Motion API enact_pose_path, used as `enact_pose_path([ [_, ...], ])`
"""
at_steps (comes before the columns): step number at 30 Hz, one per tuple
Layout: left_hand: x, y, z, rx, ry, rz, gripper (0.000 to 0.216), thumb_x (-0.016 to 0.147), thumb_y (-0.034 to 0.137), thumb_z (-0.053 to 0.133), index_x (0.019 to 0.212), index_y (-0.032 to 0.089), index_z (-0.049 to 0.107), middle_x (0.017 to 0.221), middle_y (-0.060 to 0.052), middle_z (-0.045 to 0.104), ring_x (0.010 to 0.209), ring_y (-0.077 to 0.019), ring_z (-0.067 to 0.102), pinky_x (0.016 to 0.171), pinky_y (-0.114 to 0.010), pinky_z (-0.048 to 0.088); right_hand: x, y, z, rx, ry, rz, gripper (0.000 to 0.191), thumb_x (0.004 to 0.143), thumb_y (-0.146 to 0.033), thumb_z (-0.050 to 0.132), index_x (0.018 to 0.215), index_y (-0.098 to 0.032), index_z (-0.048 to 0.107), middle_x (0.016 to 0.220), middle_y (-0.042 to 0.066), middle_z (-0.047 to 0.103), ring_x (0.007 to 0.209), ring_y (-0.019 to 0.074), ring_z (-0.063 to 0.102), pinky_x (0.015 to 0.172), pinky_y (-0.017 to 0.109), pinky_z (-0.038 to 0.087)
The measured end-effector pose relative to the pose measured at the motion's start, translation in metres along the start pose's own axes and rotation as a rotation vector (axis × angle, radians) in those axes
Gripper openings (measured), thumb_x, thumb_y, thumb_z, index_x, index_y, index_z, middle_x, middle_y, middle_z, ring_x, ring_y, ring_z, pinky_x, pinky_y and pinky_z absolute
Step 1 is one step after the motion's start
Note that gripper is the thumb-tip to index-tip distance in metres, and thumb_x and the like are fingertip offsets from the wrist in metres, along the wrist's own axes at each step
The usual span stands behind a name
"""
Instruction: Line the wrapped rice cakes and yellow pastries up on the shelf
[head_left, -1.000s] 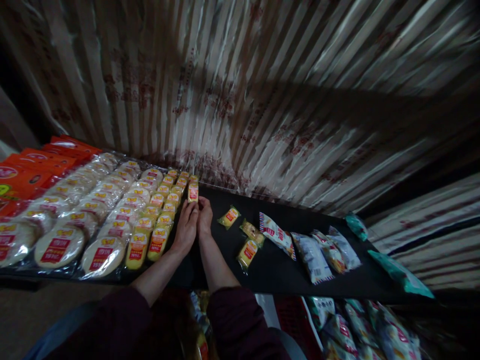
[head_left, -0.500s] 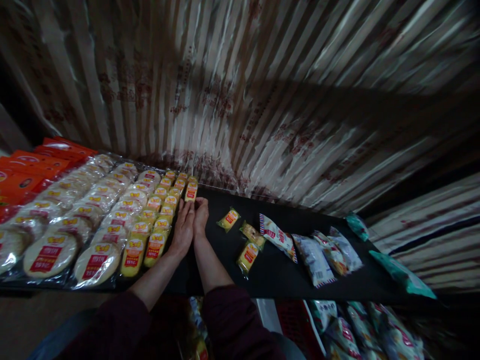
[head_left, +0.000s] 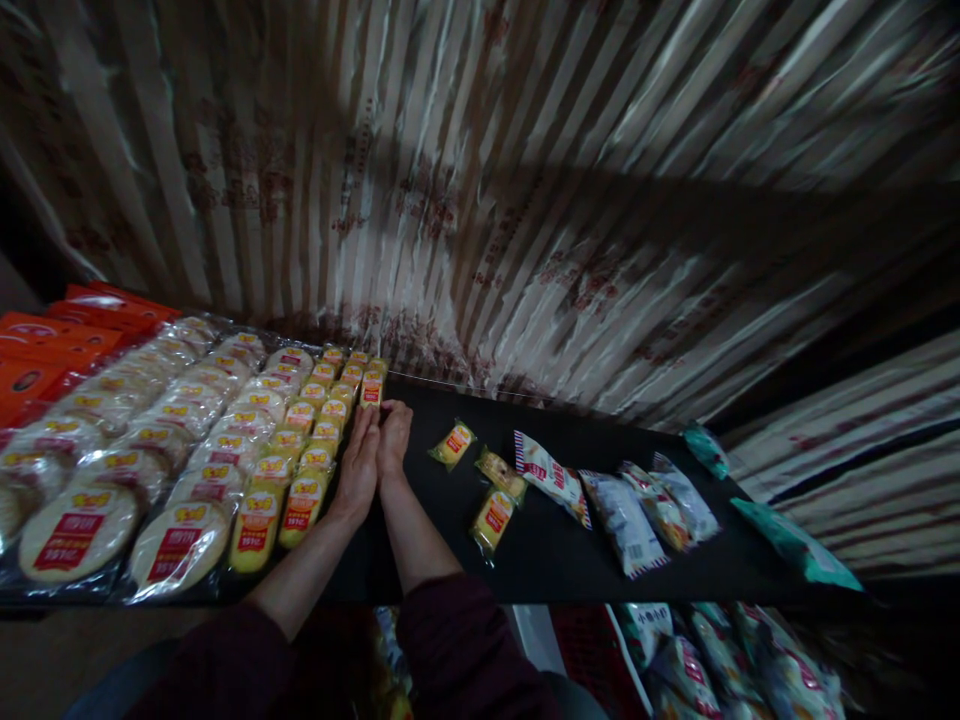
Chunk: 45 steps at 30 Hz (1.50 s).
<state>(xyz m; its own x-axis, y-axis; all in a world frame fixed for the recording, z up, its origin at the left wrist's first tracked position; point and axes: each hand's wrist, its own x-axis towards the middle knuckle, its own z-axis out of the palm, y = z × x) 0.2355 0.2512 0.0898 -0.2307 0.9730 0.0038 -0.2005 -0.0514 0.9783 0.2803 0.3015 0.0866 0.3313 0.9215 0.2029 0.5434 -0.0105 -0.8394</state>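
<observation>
My left hand [head_left: 358, 465] lies on the black shelf [head_left: 540, 560] with its fingers stretched out together, its edge against the right-hand row of small yellow snack packets [head_left: 304, 497]. My right hand [head_left: 392, 438] rests right beside it, touching it, with its fingers curled. Its fingertips reach the yellow packet [head_left: 371, 390] at the far end of that row. Whether anything sits inside the curled fingers is hidden.
Rows of round wrapped cakes [head_left: 75, 520] and orange packs [head_left: 45, 345] fill the shelf's left. Loose yellow packets [head_left: 453, 444] [head_left: 493, 520], white snack bags [head_left: 622, 515] and teal bags [head_left: 795, 545] lie to the right. A striped plastic sheet [head_left: 525, 200] hangs behind. More bags [head_left: 720, 660] sit below.
Both hands stay together at the end of the yellow packet row. The view has shifted, so everything sits slightly lower and further left in the picture.
</observation>
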Motion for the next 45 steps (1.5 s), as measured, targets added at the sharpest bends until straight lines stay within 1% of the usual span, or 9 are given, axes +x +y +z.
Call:
enact_pose_path([
  [6, -0.001, 0.001, -0.001, -0.05, -0.006, -0.017, 0.049, 0.09, 0.038, 0.039, 0.135, 0.019, 0.043, 0.146, -0.008, 0.039, 0.137, -0.0186, 0.029, 0.114, -0.037, 0.022, -0.001, -0.006, -0.004, -0.068, -0.013, -0.01, 0.022, 0.077, -0.018, 0.049, 0.098, -0.021, 0.054, 0.099, 0.007, 0.056, 0.09, 0.0192, 0.054, 0.079, 0.03, 0.044],
  [10, -0.001, 0.001, -0.001, -0.044, -0.003, -0.02, 0.048, 0.09, 0.04, 0.039, 0.133, 0.02, 0.046, 0.147, -0.006, 0.036, 0.137, -0.0188, 0.028, 0.114, -0.036, 0.022, 0.001, -0.005, -0.005, -0.093, -0.039, -0.018, 0.023, 0.077, -0.021, 0.053, 0.099, -0.021, 0.057, 0.099, 0.006, 0.056, 0.087, 0.0189, 0.055, 0.078, 0.03, 0.044],
  [17, -0.002, 0.007, 0.001, -0.062, -0.015, -0.028, 0.047, 0.09, 0.037, 0.038, 0.132, 0.019, 0.046, 0.149, -0.005, 0.033, 0.137, -0.0184, 0.028, 0.115, -0.036, 0.02, 0.007, -0.002, -0.004, -0.067, -0.044, -0.095, 0.036, 0.077, -0.017, 0.051, 0.113, -0.022, 0.055, 0.111, 0.008, 0.055, 0.099, 0.0203, 0.052, 0.09, 0.034, 0.04],
  [21, -0.002, 0.007, 0.001, -0.064, -0.033, -0.018, 0.05, 0.09, 0.04, 0.036, 0.134, 0.018, 0.045, 0.15, -0.006, 0.03, 0.138, -0.0184, 0.027, 0.115, -0.036, 0.019, 0.009, 0.001, -0.002, -0.06, -0.044, -0.123, 0.039, 0.078, -0.016, 0.049, 0.116, -0.02, 0.054, 0.113, 0.01, 0.056, 0.102, 0.0211, 0.051, 0.092, 0.035, 0.04],
  [27, 0.0, 0.0, 0.001, -0.053, -0.018, 0.022, 0.051, 0.089, 0.045, 0.039, 0.133, 0.02, 0.046, 0.149, -0.006, 0.033, 0.139, -0.0197, 0.023, 0.114, -0.037, 0.021, 0.013, 0.004, 0.004, -0.112, -0.061, -0.089, 0.036, 0.079, -0.022, 0.052, 0.115, -0.02, 0.055, 0.111, 0.01, 0.059, 0.103, 0.0224, 0.052, 0.091, 0.036, 0.039],
  [30, 0.0, -0.002, 0.001, -0.055, -0.013, 0.033, 0.05, 0.089, 0.044, 0.039, 0.132, 0.02, 0.047, 0.149, -0.006, 0.033, 0.139, -0.0194, 0.024, 0.115, -0.037, 0.02, 0.015, 0.003, 0.005, -0.137, -0.074, -0.066, 0.033, 0.079, -0.024, 0.053, 0.112, -0.02, 0.057, 0.108, 0.01, 0.06, 0.101, 0.0238, 0.052, 0.09, 0.036, 0.04],
  [34, 0.001, -0.002, 0.001, -0.06, -0.011, 0.04, 0.048, 0.088, 0.04, 0.04, 0.131, 0.02, 0.048, 0.146, -0.006, 0.038, 0.14, -0.0189, 0.021, 0.115, -0.038, 0.02, 0.014, 0.002, 0.003, -0.14, -0.085, -0.07, 0.033, 0.08, -0.025, 0.052, 0.111, -0.017, 0.058, 0.108, 0.013, 0.06, 0.101, 0.0261, 0.053, 0.089, 0.038, 0.04],
  [39, -0.001, -0.001, 0.001, -0.057, -0.012, 0.033, 0.045, 0.088, 0.037, 0.041, 0.128, 0.019, 0.05, 0.146, -0.007, 0.039, 0.14, -0.019, 0.021, 0.115, -0.039, 0.019, 0.013, 0.003, 0.0, -0.09, -0.08, -0.057, 0.036, 0.079, -0.024, 0.053, 0.115, -0.018, 0.056, 0.113, 0.012, 0.058, 0.105, 0.0237, 0.052, 0.093, 0.037, 0.039],
  [45, -0.006, -0.001, 0.002, -0.022, -0.002, 0.041, 0.045, 0.087, 0.039, 0.043, 0.126, 0.019, 0.052, 0.147, -0.007, 0.038, 0.139, -0.0194, 0.023, 0.115, -0.036, 0.017, 0.012, 0.006, -0.001, -0.072, -0.098, -0.079, 0.038, 0.079, -0.022, 0.053, 0.116, -0.015, 0.055, 0.115, 0.014, 0.057, 0.102, 0.0227, 0.054, 0.093, 0.036, 0.041],
])
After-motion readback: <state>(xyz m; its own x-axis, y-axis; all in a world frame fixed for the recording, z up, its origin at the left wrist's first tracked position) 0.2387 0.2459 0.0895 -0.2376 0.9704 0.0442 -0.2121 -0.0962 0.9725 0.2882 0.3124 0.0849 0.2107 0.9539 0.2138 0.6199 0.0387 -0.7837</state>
